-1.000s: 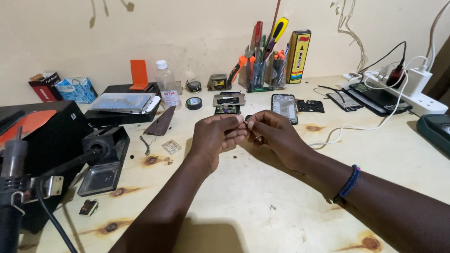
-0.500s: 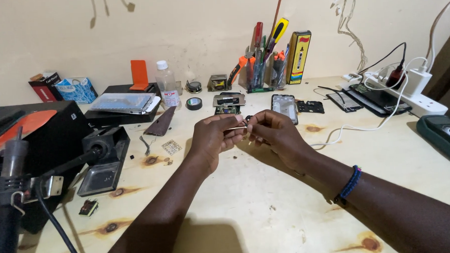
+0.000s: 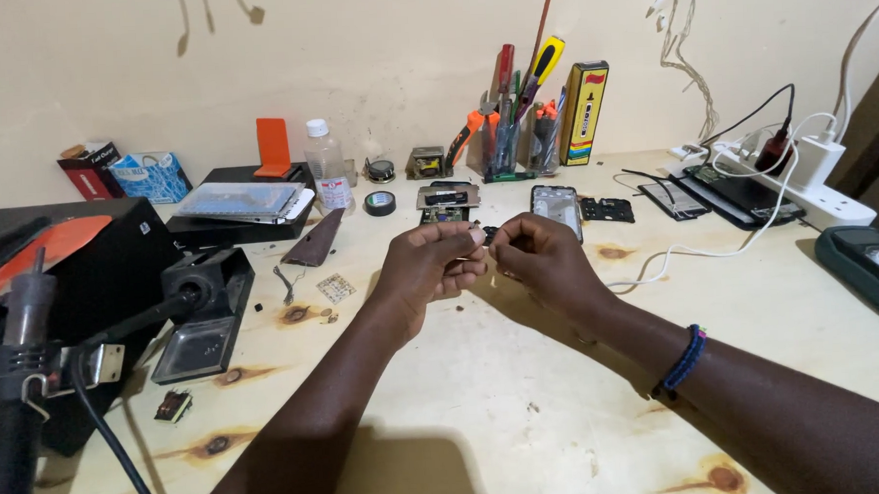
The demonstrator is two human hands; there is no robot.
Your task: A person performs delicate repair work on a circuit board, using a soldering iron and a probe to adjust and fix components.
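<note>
The wooden workbench [image 3: 523, 410] has free room in front of the arms, while its far edge along the wall is crowded with a tool holder [image 3: 514, 142], a plastic bottle [image 3: 327, 163] and a roll of black tape [image 3: 380, 202]. The left hand [image 3: 429, 267] and the right hand [image 3: 547, 258] meet above the middle of the table. Both have the fingers curled and pinch a small dark part [image 3: 490, 237] between them; what kind of part cannot be told. A phone frame [image 3: 555, 209] lies just behind.

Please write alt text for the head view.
Left hand and right hand meet above a scorched wooden workbench, pinching a small dark part. Behind lie a phone frame, tool holder and power strip.
</note>
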